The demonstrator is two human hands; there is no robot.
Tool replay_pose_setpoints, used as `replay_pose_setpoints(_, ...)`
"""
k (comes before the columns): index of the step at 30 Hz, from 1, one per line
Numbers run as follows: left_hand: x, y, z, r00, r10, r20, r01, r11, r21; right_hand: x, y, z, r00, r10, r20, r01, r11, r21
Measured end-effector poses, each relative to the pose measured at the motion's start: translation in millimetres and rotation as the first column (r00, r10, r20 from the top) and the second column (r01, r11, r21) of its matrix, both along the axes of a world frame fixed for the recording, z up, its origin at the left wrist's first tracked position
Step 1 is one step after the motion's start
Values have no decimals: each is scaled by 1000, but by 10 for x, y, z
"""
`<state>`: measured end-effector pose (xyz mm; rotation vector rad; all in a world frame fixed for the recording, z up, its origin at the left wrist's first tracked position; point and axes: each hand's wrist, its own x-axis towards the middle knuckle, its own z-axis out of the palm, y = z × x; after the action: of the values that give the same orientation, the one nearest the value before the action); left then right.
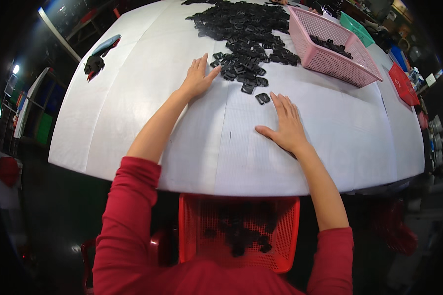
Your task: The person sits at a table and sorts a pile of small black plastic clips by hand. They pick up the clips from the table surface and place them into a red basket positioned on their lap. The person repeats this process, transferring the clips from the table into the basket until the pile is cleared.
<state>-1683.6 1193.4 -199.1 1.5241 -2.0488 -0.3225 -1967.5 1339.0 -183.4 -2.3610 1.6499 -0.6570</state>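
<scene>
Many small black plastic pieces, shaped like strap buckles [246, 34], lie heaped on the white table [192, 147] and trail toward me. My left hand [198, 78] rests at the left side of the trail, fingers stretched out and thumb toward the pieces. To the right of the trail, my right hand [287, 127] lies with its fingers spread. One loose black piece [262, 99] sits just beyond its thumb, close to the fingertips. Neither hand holds anything. Below the table edge, a red basket [290, 236] holds more black pieces [241, 238], partly blurred.
A pink perforated basket [339, 66] with black pieces in it stands at the far right, with a green basket [357, 29] behind it. A red tray [403, 84] is at the right edge. Dark and blue-grey items [94, 64] lie at the far left.
</scene>
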Motion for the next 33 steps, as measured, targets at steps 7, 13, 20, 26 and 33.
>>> replay_pose_setpoints(7, -610, -478, -16, 982, -123, -144, 105, 987, -123, 411, -1046, -62, 994, -108, 6, 109, 993, -38)
replay_pose_setpoints(13, -846, 357, 114, 865, -416, -279, 408, 909, -89, 303, -865, -37, 982, 85, 169, -71, 994, -86)
replay_pose_setpoints(20, -693, 1503, 165, 833, -552, 15, 545, 817, -186, 21, 169, 5, 949, 277, 151, -263, 959, -104)
replay_pose_setpoints(26, -368, 2084, 312, 752, -657, 45, 658, 747, -97, -421, 631, 151, 980, 192, -54, -199, 968, -157)
replay_pose_setpoints(33, -137, 2092, 348, 946, -322, -44, 305, 926, -221, -137, 734, 223, 978, 204, 45, -182, 938, -295)
